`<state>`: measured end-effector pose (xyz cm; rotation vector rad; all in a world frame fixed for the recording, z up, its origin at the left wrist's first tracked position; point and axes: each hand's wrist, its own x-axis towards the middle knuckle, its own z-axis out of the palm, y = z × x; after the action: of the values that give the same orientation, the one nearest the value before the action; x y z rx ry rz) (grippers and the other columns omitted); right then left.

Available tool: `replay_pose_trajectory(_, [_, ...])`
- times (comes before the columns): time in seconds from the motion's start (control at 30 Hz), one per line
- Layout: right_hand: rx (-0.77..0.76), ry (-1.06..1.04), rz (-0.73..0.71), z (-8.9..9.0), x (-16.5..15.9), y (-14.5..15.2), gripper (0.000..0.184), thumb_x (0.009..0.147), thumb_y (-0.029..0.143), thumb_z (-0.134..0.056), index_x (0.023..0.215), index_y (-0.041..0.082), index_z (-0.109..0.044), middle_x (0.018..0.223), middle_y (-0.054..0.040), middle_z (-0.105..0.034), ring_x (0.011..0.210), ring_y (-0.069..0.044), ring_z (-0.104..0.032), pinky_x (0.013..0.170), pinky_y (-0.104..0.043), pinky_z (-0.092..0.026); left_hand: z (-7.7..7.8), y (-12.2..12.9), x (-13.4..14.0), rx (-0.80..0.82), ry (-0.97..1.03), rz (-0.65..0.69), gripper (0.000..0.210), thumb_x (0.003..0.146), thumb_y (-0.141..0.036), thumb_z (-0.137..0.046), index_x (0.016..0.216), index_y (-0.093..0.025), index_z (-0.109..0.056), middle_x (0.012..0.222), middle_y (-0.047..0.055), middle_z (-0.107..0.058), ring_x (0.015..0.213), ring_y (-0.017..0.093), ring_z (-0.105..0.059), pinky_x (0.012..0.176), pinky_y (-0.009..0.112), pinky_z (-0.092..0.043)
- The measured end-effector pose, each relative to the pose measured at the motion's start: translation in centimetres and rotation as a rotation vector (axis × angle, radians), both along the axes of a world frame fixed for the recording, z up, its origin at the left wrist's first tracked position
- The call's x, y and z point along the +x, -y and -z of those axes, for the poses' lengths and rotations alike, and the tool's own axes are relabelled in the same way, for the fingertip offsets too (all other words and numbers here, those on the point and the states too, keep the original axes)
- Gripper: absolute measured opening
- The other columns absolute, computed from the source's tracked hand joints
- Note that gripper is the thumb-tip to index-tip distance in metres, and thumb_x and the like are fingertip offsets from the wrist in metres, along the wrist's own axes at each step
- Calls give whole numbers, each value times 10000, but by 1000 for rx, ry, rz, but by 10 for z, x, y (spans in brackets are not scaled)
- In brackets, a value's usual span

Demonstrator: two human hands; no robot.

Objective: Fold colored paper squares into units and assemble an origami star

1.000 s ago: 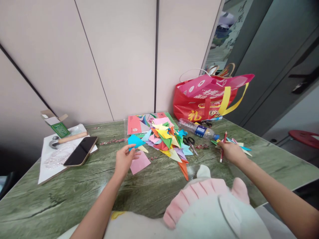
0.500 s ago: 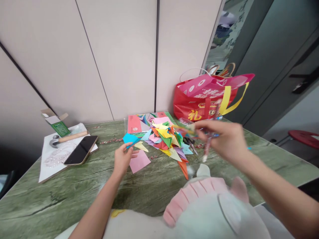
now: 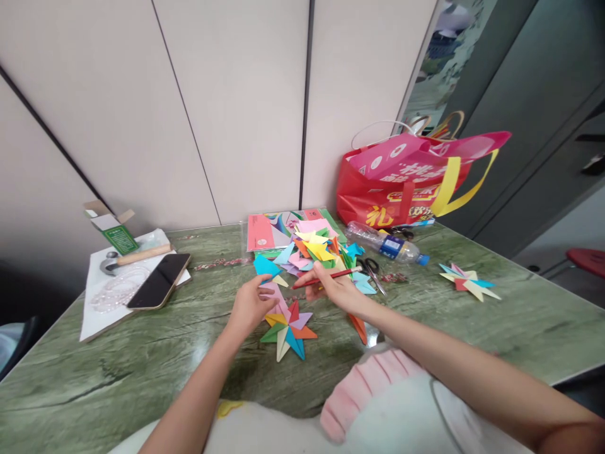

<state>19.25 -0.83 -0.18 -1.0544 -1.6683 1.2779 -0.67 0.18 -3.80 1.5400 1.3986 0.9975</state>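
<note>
My right hand (image 3: 336,289) grips a red pencil (image 3: 338,275), which points left over the paper pile. My left hand (image 3: 254,299) hovers at the pink paper square (image 3: 278,297), its fingers loosely bent and apart, near the lower edge of a blue folded paper (image 3: 267,266). Just below the two hands, a multicoloured eight-pointed paper star (image 3: 289,331) lies flat, overlapping the pink square. Behind my right hand is a heap of folded paper pieces (image 3: 317,247), partly hidden by it. An orange folded piece (image 3: 359,329) sits under my right wrist.
Scissors (image 3: 372,271) and a plastic bottle (image 3: 387,243) lie right of the heap, before a red bag (image 3: 401,189). Another paper star (image 3: 469,281) is farther right. On the left are a phone (image 3: 159,282), hammer (image 3: 137,256) and green box (image 3: 118,238). A plush toy (image 3: 392,397) fills the front.
My right hand has moved left and down with the pencil. The multicoloured star now lies on the table in front of me. My left hand has let go of the blue paper.
</note>
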Motion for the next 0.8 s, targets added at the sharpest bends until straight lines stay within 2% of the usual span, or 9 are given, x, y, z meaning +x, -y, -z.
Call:
replay_pose_trajectory(0.13, [47, 128, 0, 22, -4, -4, 347, 770, 445, -486, 646, 149, -619, 513, -11, -577, 512, -121, -551, 534, -232, -456, -2, 8, 7, 47, -300, 62, 569, 583, -137, -631, 1134, -132, -488, 799, 40, -610, 628, 155, -588, 599, 305, -490])
replay_pose_trajectory(0.27, [-22, 100, -20, 35, -5, -4, 232, 748, 359, -516, 670, 147, -569, 507, 10, -580, 471, -108, -552, 496, -211, -445, -9, 15, 14, 100, -496, 82, 620, 553, -120, -655, 1144, -122, -467, 850, 42, -580, 659, 156, -548, 647, 324, -468])
replay_pose_trajectory(0.37, [-53, 103, -39, 38, -3, -4, 224, 757, 341, -486, 701, 142, -574, 525, 1, -606, 512, -120, -588, 531, -214, -460, -8, 17, 16, 159, -505, 131, 642, 548, -116, -661, 1151, -147, -442, 857, 27, -562, 667, 151, -533, 657, 319, -460])
replay_pose_trajectory(0.53, [-61, 112, -72, 42, -1, -4, 205, 752, 330, -480, 711, 145, -557, 577, -5, -622, 558, -130, -608, 574, -232, -474, 1, 16, 16, 264, -463, 264, 677, 523, -74, -657, 1148, -185, -420, 942, 39, -543, 842, 190, -535, 770, 337, -430])
replay_pose_trajectory(0.7, [-40, 110, -46, 36, -3, 0, 185, 762, 310, -480, 705, 148, -548, 577, -4, -603, 573, -132, -603, 579, -242, -484, 0, 18, 18, 167, -537, 279, 698, 505, -128, -692, 1150, -150, -424, 907, 51, -541, 778, 205, -550, 686, 323, -443])
replay_pose_trajectory(0.8, [3, 117, -35, 32, -3, 3, 178, 773, 302, -483, 738, 152, -570, 586, -5, -601, 586, -131, -599, 569, -237, -478, -1, 20, 19, 143, -594, 250, 694, 481, -194, -731, 1112, -153, -446, 984, 75, -523, 860, 241, -551, 710, 331, -437])
